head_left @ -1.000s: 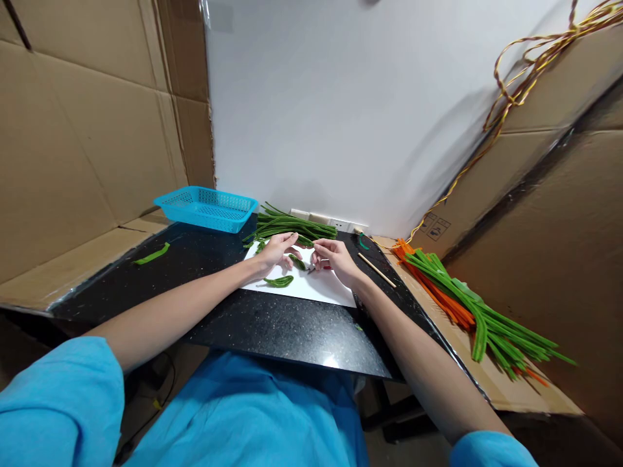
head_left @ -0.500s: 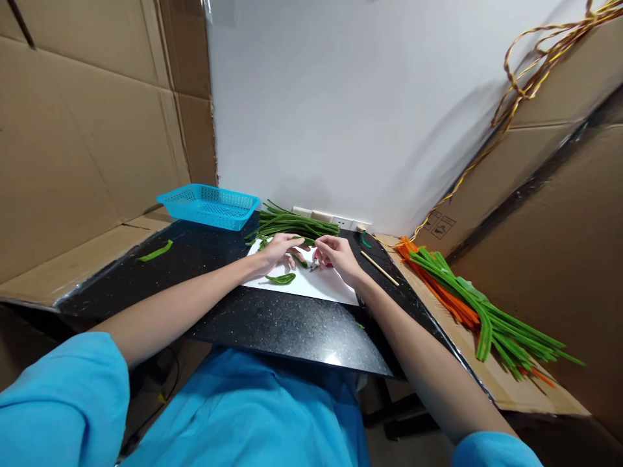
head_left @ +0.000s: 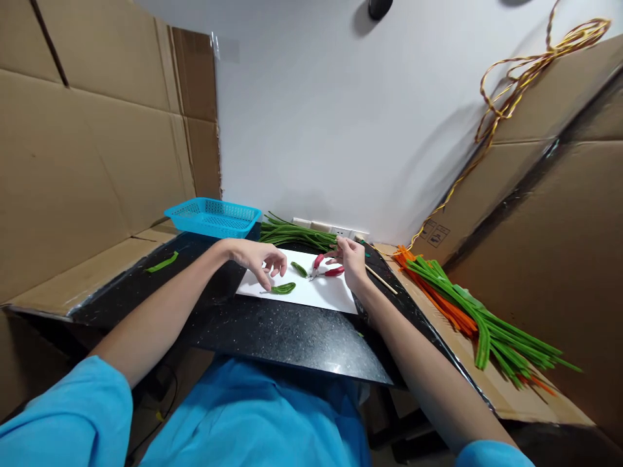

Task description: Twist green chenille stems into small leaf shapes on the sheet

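Speckled black tabletop [head_left: 292,337] bears a smooth white sheet [head_left: 331,299]; the left hand [head_left: 256,258], fingers curled and apart, has moved to a fuzzy green loop [head_left: 285,288] near its front edge. Drawn back to the sheet's far right corner, the right hand [head_left: 354,261] exposes splayed red-handled pliers [head_left: 335,272]; whether its bunched fingers pinch anything, I cannot tell.

on the sheet [head_left: 311,297], pliers [head_left: 331,272] lie right of two loops [head_left: 284,288].
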{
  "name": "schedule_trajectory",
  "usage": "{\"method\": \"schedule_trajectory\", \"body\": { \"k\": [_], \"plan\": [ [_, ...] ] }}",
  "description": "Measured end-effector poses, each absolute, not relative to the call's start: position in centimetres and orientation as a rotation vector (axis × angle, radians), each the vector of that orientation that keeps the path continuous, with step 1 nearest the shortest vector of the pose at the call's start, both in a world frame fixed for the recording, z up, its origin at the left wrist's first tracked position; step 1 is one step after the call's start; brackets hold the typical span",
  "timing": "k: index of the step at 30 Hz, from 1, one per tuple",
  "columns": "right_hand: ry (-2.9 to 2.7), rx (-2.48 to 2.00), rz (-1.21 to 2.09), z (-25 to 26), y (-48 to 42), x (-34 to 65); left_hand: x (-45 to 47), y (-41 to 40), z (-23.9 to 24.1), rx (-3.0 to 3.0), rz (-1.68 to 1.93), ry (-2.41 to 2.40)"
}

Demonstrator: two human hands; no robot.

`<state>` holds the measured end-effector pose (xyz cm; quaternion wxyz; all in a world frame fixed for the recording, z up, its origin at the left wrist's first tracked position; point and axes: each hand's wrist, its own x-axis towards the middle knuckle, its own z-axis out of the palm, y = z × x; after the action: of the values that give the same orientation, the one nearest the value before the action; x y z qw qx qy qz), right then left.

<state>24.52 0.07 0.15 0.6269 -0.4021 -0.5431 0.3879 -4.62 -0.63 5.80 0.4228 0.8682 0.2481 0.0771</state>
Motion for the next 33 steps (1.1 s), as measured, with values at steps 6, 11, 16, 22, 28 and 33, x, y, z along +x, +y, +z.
{"method": "schedule_trajectory", "body": {
  "k": [6, 11, 16, 22, 28, 33],
  "plan": [
    [-1.288, -0.919, 0.958, 0.4, -0.6, 24.1, -4.1, 0.3, 3.6, 2.173, 0.084, 0.698],
    [-1.363, -0.896, 1.036, 0.6, -1.3, 23.5, -3.8, -0.1, 3.9, 2.099, 0.335, 0.689],
    [-1.383, -0.898, 1.053, 0.4, -1.4, 23.3, -3.3, -0.3, 4.1, 2.007, 0.399, 0.629],
    [-1.408, -0.933, 1.036, 0.2, -1.3, 23.3, -2.7, -0.5, 3.9, 1.990, 0.526, 0.604],
    [-1.367, -0.895, 1.047, 0.5, -1.5, 23.3, -2.7, -0.5, 3.7, 1.958, 0.644, 0.623],
    [-1.432, -0.851, 1.018, 0.8, -1.7, 23.3, -2.7, -0.4, 3.6, 1.911, 0.713, 0.647]
  ]
}}
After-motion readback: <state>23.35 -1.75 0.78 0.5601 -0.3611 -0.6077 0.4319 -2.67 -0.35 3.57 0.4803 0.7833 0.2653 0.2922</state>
